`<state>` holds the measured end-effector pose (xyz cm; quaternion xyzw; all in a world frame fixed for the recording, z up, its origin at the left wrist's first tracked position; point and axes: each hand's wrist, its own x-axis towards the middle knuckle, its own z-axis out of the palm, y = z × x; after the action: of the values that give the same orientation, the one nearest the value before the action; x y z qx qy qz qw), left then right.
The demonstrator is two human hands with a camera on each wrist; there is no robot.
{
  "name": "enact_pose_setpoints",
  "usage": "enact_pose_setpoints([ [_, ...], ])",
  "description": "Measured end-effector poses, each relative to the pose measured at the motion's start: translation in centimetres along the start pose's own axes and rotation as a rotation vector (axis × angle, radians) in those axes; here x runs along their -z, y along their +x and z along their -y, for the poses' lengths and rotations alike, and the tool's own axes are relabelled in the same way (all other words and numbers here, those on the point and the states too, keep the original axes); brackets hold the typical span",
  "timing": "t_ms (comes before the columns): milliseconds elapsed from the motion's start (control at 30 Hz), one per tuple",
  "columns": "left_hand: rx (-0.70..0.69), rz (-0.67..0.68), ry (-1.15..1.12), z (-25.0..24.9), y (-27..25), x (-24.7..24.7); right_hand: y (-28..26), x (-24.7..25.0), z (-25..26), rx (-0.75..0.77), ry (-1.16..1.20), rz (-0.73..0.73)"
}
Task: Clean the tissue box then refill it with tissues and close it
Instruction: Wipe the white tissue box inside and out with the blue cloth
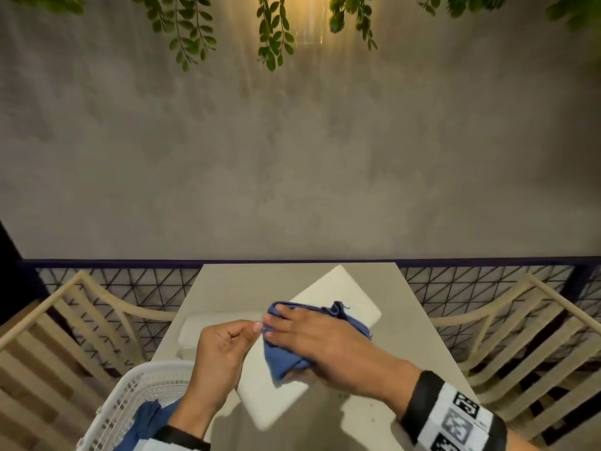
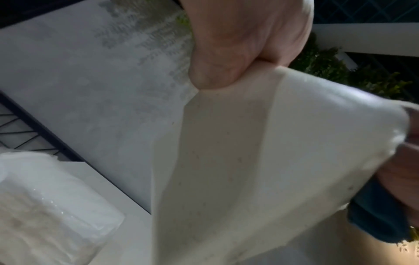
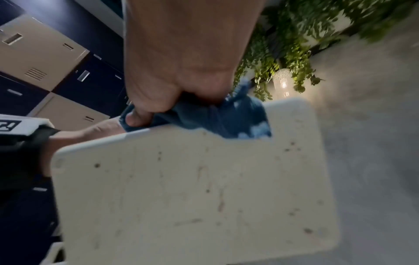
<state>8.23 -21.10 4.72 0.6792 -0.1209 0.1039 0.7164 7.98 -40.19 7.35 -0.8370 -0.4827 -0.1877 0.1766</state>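
A flat white tissue box (image 1: 341,294) with rounded corners is held tilted over the table; its surface shows small dark specks (image 3: 192,197). My left hand (image 1: 250,330) pinches the box's left edge, its thumb pressed on the rim (image 2: 226,53). My right hand (image 1: 276,323) lies on top of the box and holds a bunched blue cloth (image 1: 283,356) against it, fingers curled round the cloth (image 3: 226,118). A clear-wrapped pack of white tissues (image 1: 201,327) lies on the table to the left of the box.
A white slotted basket (image 1: 136,385) with another blue cloth in it sits at the table's near left corner. The small grey table (image 1: 260,281) stands against a low mesh railing, with slatted wooden chairs (image 1: 81,320) on both sides.
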Motion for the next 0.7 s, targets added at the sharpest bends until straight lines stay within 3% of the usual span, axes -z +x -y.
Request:
enact_pose_setpoints([
  [33, 0.0, 0.018, -0.011, 0.0, -0.1, 0.0, -0.4, 0.6, -1.1, -0.015, 0.008, -0.014],
  [133, 0.015, 0.019, -0.006, 0.1, -0.1, -0.2, -0.6, 1.3, -3.2, -0.36, 0.054, -0.282],
  [167, 0.013, 0.011, -0.005, -0.1, 0.0, -0.4, -0.1, 1.1, -2.8, -0.4, 0.062, -0.318],
  [300, -0.008, 0.039, 0.025, -0.3, 0.0, -0.3, 0.4, -0.3, -0.5, -0.164, 0.058, -0.083],
  [367, 0.011, 0.045, -0.001, -0.3, -0.1, 0.1, -0.1, 1.5, -2.1, -0.261, 0.08, -0.13],
  [433, 0.007, 0.056, -0.046, -0.3, -0.1, 0.7, -0.8, 3.7, -3.8, -0.513, 0.151, -0.197],
  [500, -0.001, 0.056, -0.079, -0.3, -0.2, 1.3, -1.7, 4.9, -5.1, -0.678, 0.37, -0.211],
  [600, 0.028, 0.045, -0.127, 0.5, -0.3, 2.0, -2.7, 5.2, -5.6, -0.721, 0.766, -0.338],
  [700, 0.081, 0.077, -0.143, 1.0, -0.5, 2.2, -2.8, 5.8, -4.6, -0.627, 0.806, -0.32],
])
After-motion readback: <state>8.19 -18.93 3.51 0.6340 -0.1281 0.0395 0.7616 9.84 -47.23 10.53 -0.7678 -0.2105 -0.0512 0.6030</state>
